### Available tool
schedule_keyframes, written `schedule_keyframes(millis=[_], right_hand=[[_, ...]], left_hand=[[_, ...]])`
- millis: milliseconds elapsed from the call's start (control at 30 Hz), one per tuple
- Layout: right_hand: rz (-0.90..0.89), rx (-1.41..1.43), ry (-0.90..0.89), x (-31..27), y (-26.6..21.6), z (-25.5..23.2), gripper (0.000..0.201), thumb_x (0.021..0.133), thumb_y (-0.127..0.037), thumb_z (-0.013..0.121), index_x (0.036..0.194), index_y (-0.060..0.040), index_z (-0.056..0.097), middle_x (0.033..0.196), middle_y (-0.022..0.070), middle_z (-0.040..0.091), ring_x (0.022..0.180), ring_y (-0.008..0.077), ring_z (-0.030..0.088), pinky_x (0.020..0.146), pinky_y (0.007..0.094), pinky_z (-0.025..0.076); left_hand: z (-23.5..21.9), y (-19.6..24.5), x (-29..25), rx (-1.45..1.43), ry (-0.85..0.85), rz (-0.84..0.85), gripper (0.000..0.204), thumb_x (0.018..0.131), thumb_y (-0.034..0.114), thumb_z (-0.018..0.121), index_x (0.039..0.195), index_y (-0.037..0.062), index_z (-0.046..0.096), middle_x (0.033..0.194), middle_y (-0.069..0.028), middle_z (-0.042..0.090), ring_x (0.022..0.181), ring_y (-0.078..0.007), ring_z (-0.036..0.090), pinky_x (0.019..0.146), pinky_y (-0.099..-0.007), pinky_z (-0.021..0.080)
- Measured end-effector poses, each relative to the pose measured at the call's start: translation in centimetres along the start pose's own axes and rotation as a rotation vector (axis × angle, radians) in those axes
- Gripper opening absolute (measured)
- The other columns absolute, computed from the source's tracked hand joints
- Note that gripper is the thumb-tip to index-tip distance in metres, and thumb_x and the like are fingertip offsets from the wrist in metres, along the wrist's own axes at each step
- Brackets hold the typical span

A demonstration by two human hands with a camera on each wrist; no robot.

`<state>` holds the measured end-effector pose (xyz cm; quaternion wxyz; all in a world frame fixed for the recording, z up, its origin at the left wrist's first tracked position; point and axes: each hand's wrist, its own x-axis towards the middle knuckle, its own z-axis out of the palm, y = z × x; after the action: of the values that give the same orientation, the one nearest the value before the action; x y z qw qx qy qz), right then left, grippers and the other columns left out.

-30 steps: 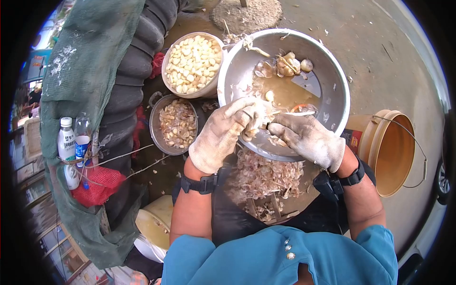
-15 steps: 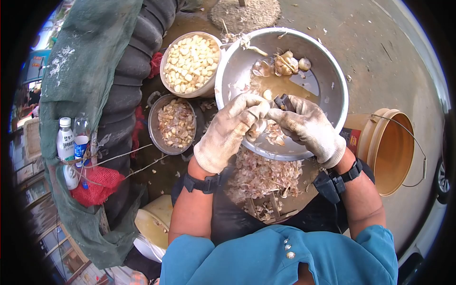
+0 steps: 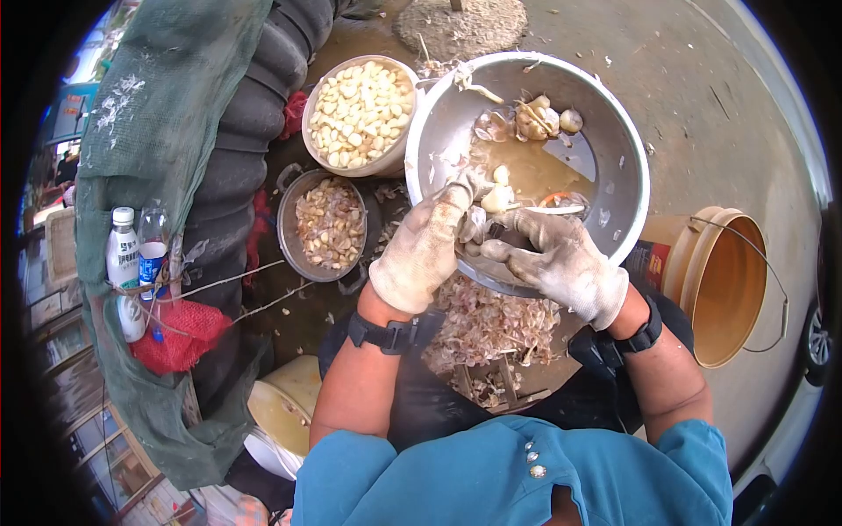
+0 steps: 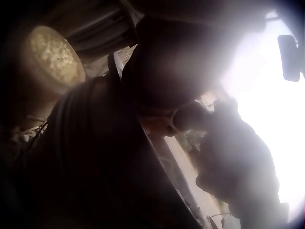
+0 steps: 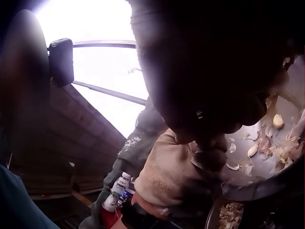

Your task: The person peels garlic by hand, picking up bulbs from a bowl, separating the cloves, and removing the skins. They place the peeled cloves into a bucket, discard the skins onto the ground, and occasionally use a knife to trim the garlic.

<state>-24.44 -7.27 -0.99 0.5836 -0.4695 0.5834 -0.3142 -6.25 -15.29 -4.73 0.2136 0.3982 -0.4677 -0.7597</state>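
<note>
Both gloved hands work close together over the near side of a large metal basin. My left hand has its fingers bent round a whitish piece of garlic with papery skin. My right hand sits just to the right, fingers curled, its thumb reaching towards that garlic; a small black tool in its grip is mostly hidden now. Just beyond the left fingertips is a pale peeled clove. Farther back in the basin lie a garlic bulb and loose skins. Both wrist views are dark around the fingers.
A bucket of peeled cloves and a small pot of unsorted cloves stand to the left. Garlic skins are heaped below the basin. An orange bucket lies tipped at the right. Bottles hang at far left.
The right hand has turned and dropped lower, so its black tool, plain half a second ago, is now mostly covered. A second pale clove now shows before the left fingertips.
</note>
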Motion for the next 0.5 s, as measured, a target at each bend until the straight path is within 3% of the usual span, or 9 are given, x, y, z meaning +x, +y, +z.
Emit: schedule_keyframes(millis=[33,100,200,233,267,333,400,433,500], right_hand=[[0.000,0.000,-0.001,0.0,-0.1,-0.3,0.037,0.092,-0.029,0.066,0.122,-0.0066,0.064,0.103,0.0129,0.069,0.091,0.0188,0.066,0.084,0.0327,0.051],[-0.002,0.052,-0.046,-0.1,-0.2,-1.0,0.028,0.093,-0.020,0.067,0.114,-0.0015,0.067,0.087,0.0016,0.066,0.075,0.0055,0.054,0.068,0.0253,0.046],[0.120,0.103,-0.108,0.1,-0.7,-2.1,0.035,0.095,-0.029,0.063,0.120,-0.0038,0.065,0.090,0.0090,0.070,0.080,0.0100,0.063,0.076,0.0274,0.051],[0.266,-0.102,-0.074,0.5,-2.0,-2.8,0.034,0.096,-0.029,0.063,0.117,-0.0023,0.065,0.084,0.0056,0.068,0.073,0.0067,0.060,0.068,0.0258,0.050],[0.266,-0.101,-0.076,0.6,-1.4,-2.6,0.034,0.096,-0.029,0.063,0.117,-0.0023,0.065,0.084,0.0056,0.068,0.073,0.0067,0.060,0.068,0.0258,0.050],[0.133,0.128,0.315,0.8,0.1,-2.0,0.034,0.095,-0.031,0.064,0.112,-0.0009,0.065,0.079,0.0027,0.065,0.068,0.0057,0.057,0.062,0.0258,0.047],[0.138,0.151,0.346,0.6,0.0,-1.9,0.033,0.095,-0.032,0.064,0.104,-0.0010,0.065,0.075,0.0009,0.062,0.064,0.0050,0.054,0.057,0.0236,0.044],[0.189,0.207,0.272,0.7,-0.2,-1.8,0.032,0.095,-0.033,0.064,0.102,-0.0016,0.064,0.074,0.0006,0.061,0.064,0.0048,0.054,0.057,0.0223,0.044],[0.242,0.330,0.167,0.7,-0.5,-1.4,0.031,0.096,-0.036,0.063,0.101,-0.0053,0.062,0.075,-0.0020,0.062,0.063,0.0017,0.053,0.054,0.0177,0.041]], left_hand=[[-0.2,0.0,0.0,0.000,0.001,0.000,0.040,0.104,0.027,0.044,0.126,-0.0039,0.058,0.102,-0.0057,0.066,0.088,-0.0121,0.059,0.076,-0.0246,0.048],[-0.6,0.1,-0.2,0.183,-0.045,0.086,0.034,0.103,0.019,0.046,0.127,-0.0036,0.056,0.113,-0.0053,0.063,0.101,-0.0133,0.058,0.089,-0.0280,0.048],[-0.7,0.1,-0.3,0.075,-0.152,0.044,0.034,0.102,0.018,0.049,0.128,-0.0037,0.055,0.111,-0.0046,0.063,0.099,-0.0121,0.058,0.088,-0.0268,0.047],[-0.8,0.2,-0.4,0.074,-0.149,0.044,0.034,0.102,0.018,0.049,0.128,-0.0037,0.055,0.111,-0.0046,0.063,0.099,-0.0121,0.058,0.088,-0.0268,0.047],[-0.7,0.5,-0.4,0.073,-0.190,0.059,0.034,0.100,0.017,0.051,0.126,-0.0038,0.056,0.110,-0.0043,0.063,0.097,-0.0118,0.058,0.087,-0.0267,0.048],[-0.1,1.1,-0.4,0.071,-0.234,0.072,0.033,0.099,0.017,0.053,0.125,-0.0039,0.056,0.109,-0.0040,0.063,0.095,-0.0115,0.058,0.085,-0.0266,0.048],[1.6,1.7,0.1,-0.002,-0.131,-0.075,0.033,0.096,0.017,0.058,0.124,0.0006,0.057,0.100,-0.0039,0.064,0.084,-0.0099,0.056,0.076,-0.0252,0.046],[2.2,1.9,0.2,0.371,-0.122,0.173,0.027,0.094,0.016,0.058,0.117,0.0026,0.061,0.101,-0.0058,0.064,0.083,-0.0126,0.056,0.076,-0.0282,0.047],[2.3,1.7,0.1,0.472,-0.130,0.164,0.026,0.094,0.016,0.058,0.116,0.0023,0.061,0.102,-0.0079,0.064,0.083,-0.0158,0.058,0.077,-0.0301,0.047]])
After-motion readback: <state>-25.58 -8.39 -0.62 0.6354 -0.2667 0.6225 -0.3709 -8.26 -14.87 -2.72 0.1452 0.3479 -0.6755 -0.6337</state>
